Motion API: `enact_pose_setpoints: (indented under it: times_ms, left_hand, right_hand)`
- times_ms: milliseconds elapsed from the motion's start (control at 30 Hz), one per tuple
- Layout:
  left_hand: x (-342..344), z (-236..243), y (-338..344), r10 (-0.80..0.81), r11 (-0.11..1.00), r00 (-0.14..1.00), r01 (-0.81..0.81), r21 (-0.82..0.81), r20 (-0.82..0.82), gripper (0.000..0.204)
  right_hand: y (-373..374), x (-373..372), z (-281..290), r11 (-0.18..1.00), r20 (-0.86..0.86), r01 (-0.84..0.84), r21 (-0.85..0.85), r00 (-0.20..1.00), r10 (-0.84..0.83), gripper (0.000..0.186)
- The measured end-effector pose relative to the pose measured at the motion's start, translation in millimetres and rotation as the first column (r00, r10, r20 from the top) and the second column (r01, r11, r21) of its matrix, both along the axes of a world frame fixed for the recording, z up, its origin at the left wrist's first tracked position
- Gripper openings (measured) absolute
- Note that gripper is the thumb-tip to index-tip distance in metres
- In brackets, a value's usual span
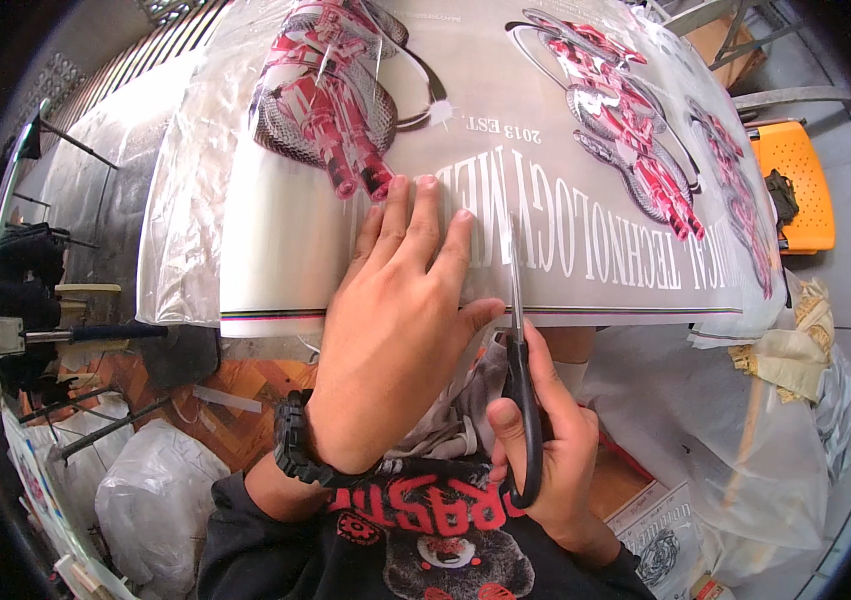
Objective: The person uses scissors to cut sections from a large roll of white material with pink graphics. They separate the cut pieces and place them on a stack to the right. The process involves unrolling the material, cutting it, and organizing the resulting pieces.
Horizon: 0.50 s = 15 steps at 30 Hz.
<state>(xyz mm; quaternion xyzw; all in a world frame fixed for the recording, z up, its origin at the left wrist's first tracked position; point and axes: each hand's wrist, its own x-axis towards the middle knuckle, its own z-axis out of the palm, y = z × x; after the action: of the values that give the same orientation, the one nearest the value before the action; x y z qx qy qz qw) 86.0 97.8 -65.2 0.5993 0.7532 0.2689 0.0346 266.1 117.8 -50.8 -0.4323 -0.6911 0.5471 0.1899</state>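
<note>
A large glossy printed sheet (276,250) with red and white graphics and pale lettering lies on the work surface ahead of me. My left hand (401,320) presses flat on its near edge, fingers spread; a black watch is on that wrist. My right hand (551,440) grips black-handled scissors (518,340). Their blades point away from me and cut into the sheet's near edge, just right of my left thumb.
An orange plastic stool (796,185) stands at the right. Clear plastic bags (746,430) and paper scraps lie at the lower right, and another bag (151,490) is at the lower left. Dark tools and metal rods sit along the left.
</note>
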Motion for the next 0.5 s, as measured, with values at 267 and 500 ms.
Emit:
enact_pose_setpoints:
  times_ms: [267, 500]
  left_hand:
    - [0, 0, -1, 0.005, 1.0, 1.0, -0.005, 0.001, -0.006, 0.064]
    - [0, -1, -1, 0.007, 1.0, 1.0, -0.007, 0.008, 0.002, 0.063]
  right_hand:
    - [10, -10, -4, 1.0, 0.008, 0.02, 0.003, 1.0, -0.02, 0.068]
    - [18, -19, -1, 1.0, 0.033, 0.01, 0.027, 0.999, -0.011, 0.061]
